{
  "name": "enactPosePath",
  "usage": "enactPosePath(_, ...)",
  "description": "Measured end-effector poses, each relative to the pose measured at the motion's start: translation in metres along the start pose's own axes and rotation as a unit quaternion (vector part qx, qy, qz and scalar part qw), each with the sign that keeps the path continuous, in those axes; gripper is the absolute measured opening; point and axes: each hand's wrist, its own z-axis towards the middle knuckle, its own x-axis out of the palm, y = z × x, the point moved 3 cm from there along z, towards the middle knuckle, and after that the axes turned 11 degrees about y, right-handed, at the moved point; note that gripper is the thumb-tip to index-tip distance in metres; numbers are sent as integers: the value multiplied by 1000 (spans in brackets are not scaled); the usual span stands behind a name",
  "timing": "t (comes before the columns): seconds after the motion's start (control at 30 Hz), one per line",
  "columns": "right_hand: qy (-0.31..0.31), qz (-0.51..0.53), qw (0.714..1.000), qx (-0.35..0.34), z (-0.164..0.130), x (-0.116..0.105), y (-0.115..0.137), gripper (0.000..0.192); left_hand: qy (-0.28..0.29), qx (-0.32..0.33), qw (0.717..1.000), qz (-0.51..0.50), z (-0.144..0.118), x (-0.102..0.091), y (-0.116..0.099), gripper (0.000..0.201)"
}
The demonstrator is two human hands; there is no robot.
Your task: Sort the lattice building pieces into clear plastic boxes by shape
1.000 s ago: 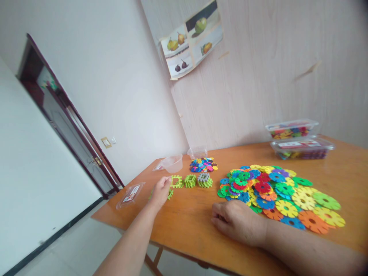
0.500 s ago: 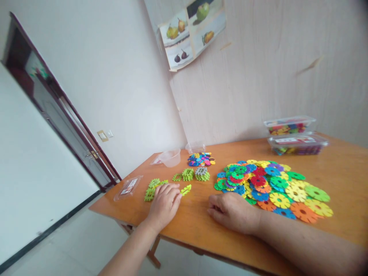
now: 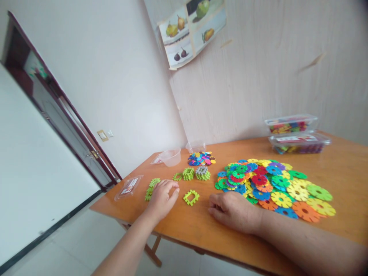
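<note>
Partly stacked, partly loose

Two green stacks (image 3: 188, 173) stand side by side on my table (image 3: 178, 220), the right-hand one topped with a grey piece (image 3: 201, 170). I'd judge that much done; not yet stacked are a low green piece (image 3: 177, 176) just left of them, the cluster (image 3: 148, 194) by my left hand (image 3: 161, 197), and one loose frame (image 3: 191, 197).

That frame lies between my hands, touching neither. It's flat, its opening facing up, its sides askew to the table's front edge. Being roughly square, it has no clear long axis.

My left hand is palm down, fingers together and thumb apart, partly covering the cluster; I can't tell whether it grips anything. My right hand (image 3: 230, 211) rests in a loose fist beside the discs (image 3: 281, 199), nothing showing in it.
</note>
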Motion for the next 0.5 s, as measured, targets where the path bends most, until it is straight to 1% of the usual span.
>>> enactPosePath(0.1,4,1,1000,7,-1,-2,2,17,19,-74,997,-20,19,3,36,22)
enactPosePath(0.2,10,10,1000,8,-2,-3,3,18,55,-109,992,-33,40,9,58,35)
enactPosePath(0.3,14,15,1000,9,-2,-2,3,18,96,-131,986,-35,58,17,64,48)
enactPosePath(0.37,9,15,1000,8,-1,-1,2,18,106,-148,982,-50,67,21,63,53)
enactPosePath(0.43,4,14,1000,7,-1,0,1,18,106,-169,977,-76,72,25,63,52)
enactPosePath(0.5,4,15,1000,5,-1,0,0,18,105,-185,972,-97,75,30,64,48)
